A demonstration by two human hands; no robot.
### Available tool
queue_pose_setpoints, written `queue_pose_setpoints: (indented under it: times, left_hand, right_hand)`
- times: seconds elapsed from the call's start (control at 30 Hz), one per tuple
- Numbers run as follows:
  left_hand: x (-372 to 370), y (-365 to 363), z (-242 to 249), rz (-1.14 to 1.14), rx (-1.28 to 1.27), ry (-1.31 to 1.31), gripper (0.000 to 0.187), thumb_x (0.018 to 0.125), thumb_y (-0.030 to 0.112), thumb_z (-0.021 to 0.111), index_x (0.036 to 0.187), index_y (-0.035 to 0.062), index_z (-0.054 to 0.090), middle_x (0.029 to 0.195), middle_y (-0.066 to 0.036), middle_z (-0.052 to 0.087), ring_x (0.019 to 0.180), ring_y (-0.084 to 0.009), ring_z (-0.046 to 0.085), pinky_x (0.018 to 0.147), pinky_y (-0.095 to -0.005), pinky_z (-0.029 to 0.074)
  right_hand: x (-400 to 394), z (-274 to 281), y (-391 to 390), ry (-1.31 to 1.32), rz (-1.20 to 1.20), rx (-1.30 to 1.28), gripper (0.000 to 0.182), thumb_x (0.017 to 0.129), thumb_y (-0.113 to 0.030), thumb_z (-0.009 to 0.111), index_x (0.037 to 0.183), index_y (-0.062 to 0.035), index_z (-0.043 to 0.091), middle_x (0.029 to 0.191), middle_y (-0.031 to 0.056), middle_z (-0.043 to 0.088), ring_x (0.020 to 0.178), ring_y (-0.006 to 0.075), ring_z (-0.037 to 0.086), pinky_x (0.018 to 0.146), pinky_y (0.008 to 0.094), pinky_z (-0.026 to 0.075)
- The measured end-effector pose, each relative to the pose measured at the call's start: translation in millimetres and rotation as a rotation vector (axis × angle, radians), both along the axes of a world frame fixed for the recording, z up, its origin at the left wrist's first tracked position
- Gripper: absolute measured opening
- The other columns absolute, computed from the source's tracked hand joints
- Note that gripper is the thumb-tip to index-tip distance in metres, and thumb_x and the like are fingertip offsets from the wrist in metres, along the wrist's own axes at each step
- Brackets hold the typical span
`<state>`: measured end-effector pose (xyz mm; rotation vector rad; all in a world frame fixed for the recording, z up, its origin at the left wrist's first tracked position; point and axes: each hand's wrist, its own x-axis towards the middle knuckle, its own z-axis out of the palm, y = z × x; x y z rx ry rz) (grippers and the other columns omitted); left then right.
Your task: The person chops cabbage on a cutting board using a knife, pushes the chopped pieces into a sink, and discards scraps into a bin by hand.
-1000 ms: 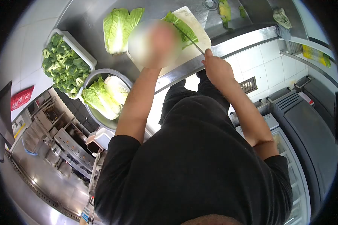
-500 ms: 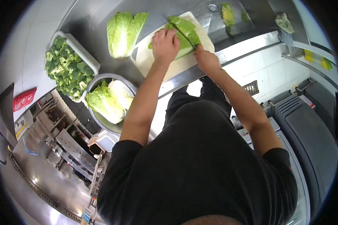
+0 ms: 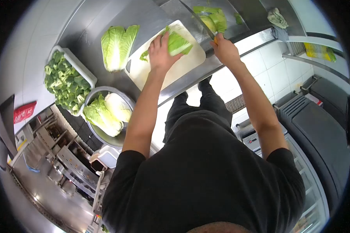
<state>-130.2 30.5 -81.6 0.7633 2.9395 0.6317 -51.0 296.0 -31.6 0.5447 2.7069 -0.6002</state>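
On the white cutting board (image 3: 186,64) lies a piece of green napa cabbage (image 3: 178,43). My left hand (image 3: 160,53) grips it from the left and above, the thumb toward its near side; part of the piece is hidden beneath the hand. To the right, off the board, my right hand (image 3: 226,50) is closed around the orange handle of a kitchen knife (image 3: 200,22), its long blade slanting up and left. Cut cabbage leaves (image 3: 218,18) lie beside the blade on the metal surface. A large cabbage half (image 3: 118,48) rests left of the board.
A metal bowl (image 3: 101,134) with cabbage halves stands near my left forearm. Behind it sits a white tub (image 3: 83,70) full of broccoli florets (image 3: 64,79). A crumpled cloth (image 3: 277,18) lies at the far right. The metal counter's front edge (image 3: 206,73) runs close to my body.
My right hand has carried the knife right, off the board, and a cut part of the cabbage now lies with the leaves there. My left hand stays on the remaining piece. The view has shifted.
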Motion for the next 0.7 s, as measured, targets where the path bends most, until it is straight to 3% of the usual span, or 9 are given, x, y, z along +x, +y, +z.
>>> queue_pose_setpoints:
  times: [0.13,0.27,0.47,0.7]
  left_hand:
    - [1.8,8.3,13.9,0.042,0.044,-0.040,0.111,0.063,0.050,0.096,0.154,0.0157,0.042,0.151,-0.017,0.044,0.138,-0.0402,0.045,0.114,-0.0558,0.041]
    - [-3.5,-8.5,20.2,-0.035,0.035,-0.066,0.107,0.063,0.051,0.096,0.149,0.0135,0.044,0.149,-0.016,0.045,0.137,-0.0394,0.046,0.111,-0.0533,0.047]
    - [-17.0,-5.9,23.1,-0.085,-0.130,-0.129,0.101,0.065,0.050,0.095,0.145,0.0126,0.046,0.145,-0.015,0.047,0.135,-0.0383,0.048,0.106,-0.0523,0.052]
    - [-15.0,-5.7,15.5,-0.093,-0.113,-0.077,0.099,0.066,0.048,0.093,0.145,0.0144,0.044,0.142,-0.014,0.048,0.135,-0.0363,0.048,0.106,-0.0513,0.051]
  right_hand:
    - [31.1,41.3,-37.8,-0.016,0.086,-0.068,0.033,0.105,-0.033,0.058,0.118,-0.0042,0.050,0.090,0.0261,0.073,0.086,0.0468,0.072,0.075,0.0569,0.056]
    - [48.4,71.9,-66.2,-0.087,0.165,-0.078,0.025,0.105,-0.026,0.057,0.114,-0.0041,0.050,0.093,0.0228,0.074,0.089,0.0427,0.074,0.079,0.0545,0.058]
    - [67.1,78.6,-66.5,-0.074,0.202,-0.037,0.026,0.105,-0.026,0.057,0.117,-0.0047,0.049,0.087,0.0239,0.074,0.084,0.0451,0.073,0.074,0.0567,0.057]
    - [55.3,83.1,-65.2,-0.204,0.243,-0.053,0.025,0.105,-0.023,0.057,0.116,-0.0019,0.050,0.096,0.0232,0.075,0.092,0.0422,0.074,0.080,0.0540,0.059]
